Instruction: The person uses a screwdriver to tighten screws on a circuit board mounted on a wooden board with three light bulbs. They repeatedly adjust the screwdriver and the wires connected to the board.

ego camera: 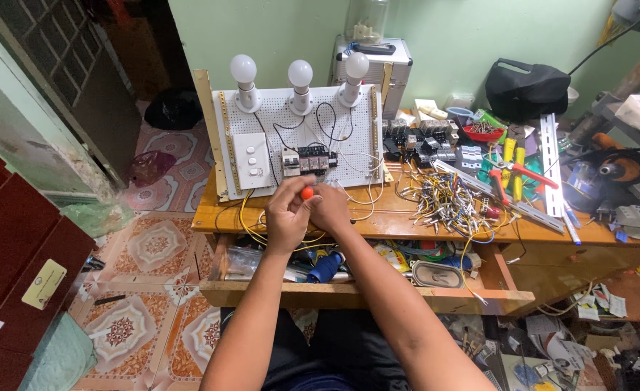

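A white perforated board (349,145) leans upright on the wooden table (421,224), carrying three white bulbs (300,72), a white switch plate (252,159) and black breakers (311,158) joined by black and white wires. Both hands meet just in front of the board's lower edge. My left hand (285,213) and my right hand (331,208) are closed together around a small tool with an orange-red end (307,193). Which hand bears the tool I cannot tell exactly; both touch it. Yellow wires (251,221) trail under my left hand.
A pile of short multicoloured wires (443,197) lies right of the hands, with pliers (512,163) and metal rails (549,163) beyond. An open drawer (349,289) full of clutter juts out below the table. A black bag (526,87) and a silver case (385,69) stand behind.
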